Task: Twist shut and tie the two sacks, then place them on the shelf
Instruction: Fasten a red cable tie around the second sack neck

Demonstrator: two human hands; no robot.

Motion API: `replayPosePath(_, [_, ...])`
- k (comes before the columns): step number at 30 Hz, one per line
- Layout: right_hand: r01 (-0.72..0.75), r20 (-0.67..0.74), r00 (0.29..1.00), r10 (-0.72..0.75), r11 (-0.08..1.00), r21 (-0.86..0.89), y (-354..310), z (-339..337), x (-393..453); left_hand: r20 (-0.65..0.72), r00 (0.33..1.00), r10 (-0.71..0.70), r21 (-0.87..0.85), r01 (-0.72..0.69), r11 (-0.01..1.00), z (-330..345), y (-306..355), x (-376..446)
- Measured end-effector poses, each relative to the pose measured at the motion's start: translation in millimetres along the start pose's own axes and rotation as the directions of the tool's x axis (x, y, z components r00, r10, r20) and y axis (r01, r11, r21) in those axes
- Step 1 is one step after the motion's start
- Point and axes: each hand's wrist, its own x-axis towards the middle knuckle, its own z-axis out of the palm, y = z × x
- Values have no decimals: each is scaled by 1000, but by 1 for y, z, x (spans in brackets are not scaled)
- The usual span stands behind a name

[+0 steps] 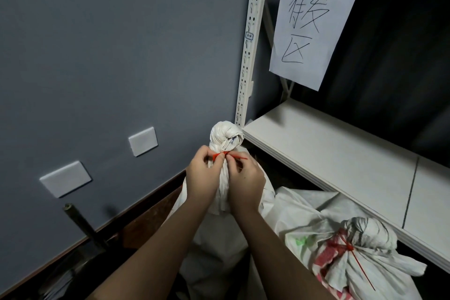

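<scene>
We face a grey wall (109, 44) carrying two blank white plates (65, 178), with a white metal shelf (328, 153) to the right and a handwritten paper sign (309, 29) hanging from its upper rail. On the floor below the shelf board lies a sack (360, 258) already tied in red. Before us stands the second sack (225, 143), neck twisted; our left hand (201, 175) and right hand (246, 182) both pinch the red tie (225, 153) around it.

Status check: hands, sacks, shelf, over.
Both hands pinching red tie on twisted sack neck. Second sack already tied, off shelf. Nothing in the way.
</scene>
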Motion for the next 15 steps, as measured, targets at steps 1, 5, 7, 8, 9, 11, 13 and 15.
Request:
replayPosePath(1, [29,1,1000,-29,999,-35,0,0,0,-3,1000,3,4,-3,1000,0,-1,1])
replayPosePath(5, [82,8,997,-82,987,-136,-1,2,-4,-2,1000,8,73,-8,997,1,-3,2])
replayPosePath(7, [64,21,998,-62,991,-118,-2,3,-1,-11,998,60,114,-58,992,0,-3,3])
replayPosePath(8, [45,39,998,-41,993,-105,-3,2,1,-19,996,84,115,-81,990,-1,-3,4])
replayPosePath(9, [24,55,998,-19,995,-93,-4,2,3,-24,995,102,116,-98,988,-1,-3,5])
replayPosePath(11, [-12,62,998,16,998,-58,-4,-1,5,-20,993,114,133,-110,985,-2,-5,6])
replayPosePath(13, [-43,58,997,44,999,-26,-3,-4,4,-10,994,105,141,-103,985,-3,-5,6])
replayPosePath(15, [-74,57,996,75,997,-8,-4,-7,4,-2,997,83,125,-82,989,-5,-3,6])
